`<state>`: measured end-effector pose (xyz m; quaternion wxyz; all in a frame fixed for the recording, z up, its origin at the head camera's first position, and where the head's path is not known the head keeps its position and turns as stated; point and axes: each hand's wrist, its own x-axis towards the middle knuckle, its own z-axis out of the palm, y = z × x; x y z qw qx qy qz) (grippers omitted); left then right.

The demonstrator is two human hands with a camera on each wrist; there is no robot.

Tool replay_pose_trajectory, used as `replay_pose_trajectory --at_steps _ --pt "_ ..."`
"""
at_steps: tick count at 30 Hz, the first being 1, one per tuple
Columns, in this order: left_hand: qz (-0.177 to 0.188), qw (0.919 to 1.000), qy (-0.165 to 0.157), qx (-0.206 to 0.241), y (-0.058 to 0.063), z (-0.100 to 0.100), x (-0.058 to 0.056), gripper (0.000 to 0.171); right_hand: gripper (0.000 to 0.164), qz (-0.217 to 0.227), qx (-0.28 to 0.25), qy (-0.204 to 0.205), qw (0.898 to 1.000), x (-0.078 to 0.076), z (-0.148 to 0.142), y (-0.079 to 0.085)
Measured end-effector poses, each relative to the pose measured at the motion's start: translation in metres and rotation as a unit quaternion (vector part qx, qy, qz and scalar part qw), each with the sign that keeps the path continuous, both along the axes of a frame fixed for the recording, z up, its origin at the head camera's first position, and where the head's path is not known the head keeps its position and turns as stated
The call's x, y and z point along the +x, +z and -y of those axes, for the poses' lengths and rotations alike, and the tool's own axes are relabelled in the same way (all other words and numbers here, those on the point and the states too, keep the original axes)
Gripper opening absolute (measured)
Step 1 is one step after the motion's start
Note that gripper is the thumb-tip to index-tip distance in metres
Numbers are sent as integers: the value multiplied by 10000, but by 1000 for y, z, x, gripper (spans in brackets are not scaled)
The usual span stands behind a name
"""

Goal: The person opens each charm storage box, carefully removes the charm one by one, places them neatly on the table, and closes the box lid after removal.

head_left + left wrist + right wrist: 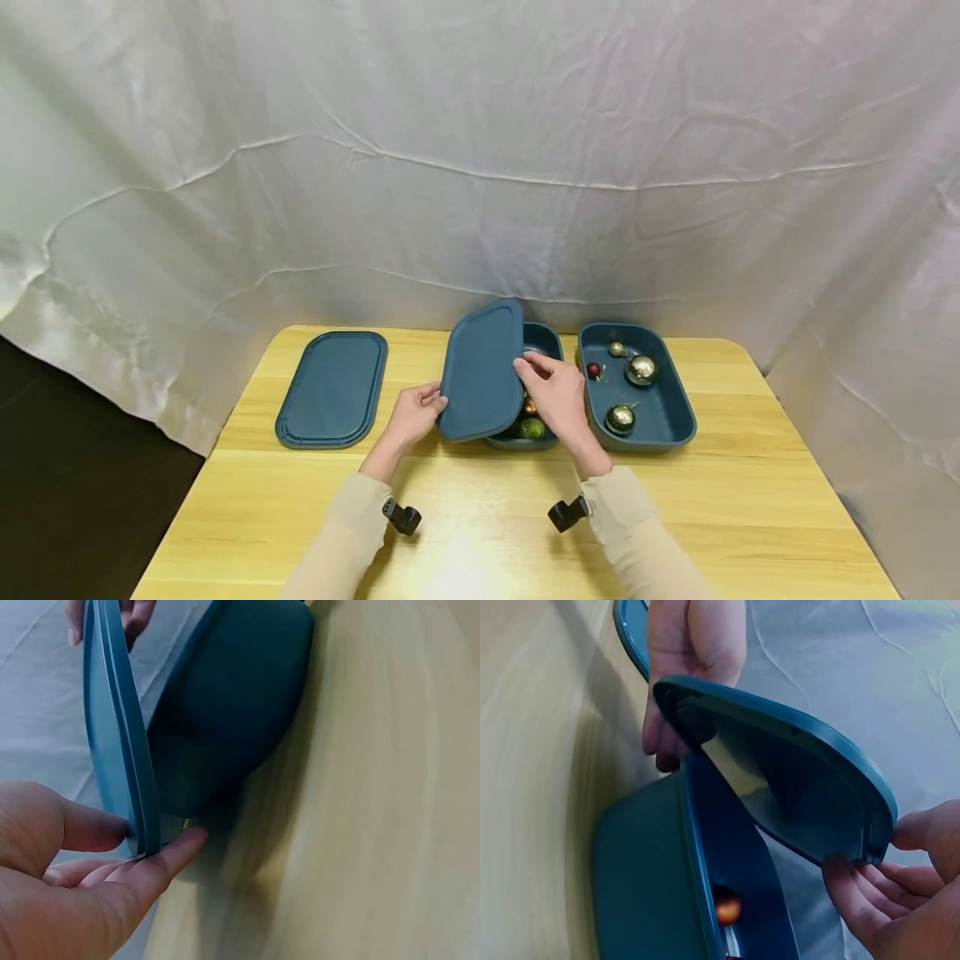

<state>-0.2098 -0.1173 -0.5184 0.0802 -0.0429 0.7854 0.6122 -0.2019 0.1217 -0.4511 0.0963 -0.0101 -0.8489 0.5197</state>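
Note:
A dark blue lid [482, 371] is held tilted over the left part of a blue box [543, 335]. My left hand [415, 414] pinches its left edge between thumb and fingers, which shows closely in the left wrist view. On the opposite edge, the thumb and fingers of my right hand [557, 400] pinch the lid, its underside facing the camera in the right wrist view. Inside the box lie a green ornament [532, 428] and a copper-coloured ball [726, 906]. The lid hides the rest of the contents in the head view.
To the right stands a second blue box [658, 417] without a lid, holding gold balls [641, 370] and a small red ball [593, 369]. Another blue lid [333, 387] lies flat at the left of the wooden table [750, 500]. A pale curtain [480, 225] hangs behind.

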Motion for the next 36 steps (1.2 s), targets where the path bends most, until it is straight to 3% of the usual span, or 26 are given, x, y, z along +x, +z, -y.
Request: replay_pose_trajectory --at_steps 7,17,21,26,32,36 --pt "98 9999 11 33 -11 2 1 44 31 205 -467 -90 9987 -1 14 -3" --pt "73 9996 -273 -24 -13 8 0 46 29 106 -384 -348 9986 -2 25 -5" --pt "135 9988 -468 -9 -7 12 -1 48 29 132 -403 -350 9985 -1 27 -5" --pt "-25 9969 -559 -546 9 14 -6 47 28 186 -441 -340 9983 1 30 -4" --pt "-377 9930 -782 -796 39 -1 -25 47 27 82 -235 -366 9990 4 34 -5" --pt "-383 9928 -824 -786 51 -16 -41 47 27 -114 -5 -336 9994 5 39 -6"
